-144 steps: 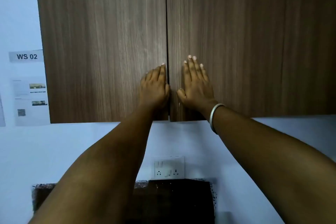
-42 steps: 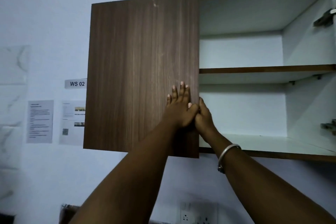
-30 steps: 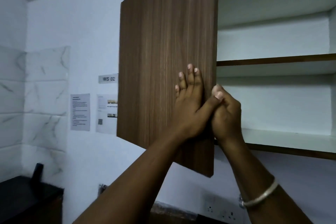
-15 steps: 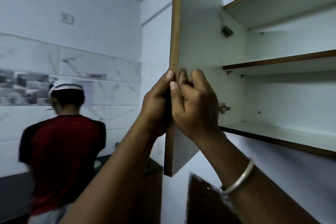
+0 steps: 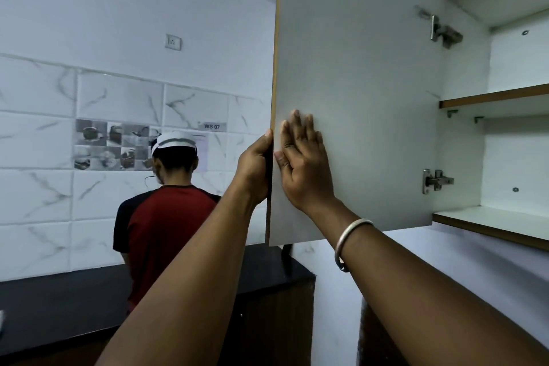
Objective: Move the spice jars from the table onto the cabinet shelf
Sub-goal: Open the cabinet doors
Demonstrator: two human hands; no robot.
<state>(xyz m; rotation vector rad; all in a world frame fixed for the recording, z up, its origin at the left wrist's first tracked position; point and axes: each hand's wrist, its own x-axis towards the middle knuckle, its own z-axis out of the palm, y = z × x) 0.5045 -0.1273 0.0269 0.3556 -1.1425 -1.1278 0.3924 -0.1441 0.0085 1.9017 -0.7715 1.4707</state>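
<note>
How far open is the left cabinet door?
Wide open: left cabinet door is swung out, showing its white inner face and both hinges; bare shelves show.

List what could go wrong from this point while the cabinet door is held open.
The left hand grips the edge of the cabinet door while the right hand lies flat on its inner face; fingers might get pinched if it swings. The door hangs at head height near the person in red. A hard push may strain the hinges.

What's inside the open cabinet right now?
The cabinet shows only bare white shelves and door hinges, no jars. Its right side runs out of frame, so that part cannot be seen.
</note>
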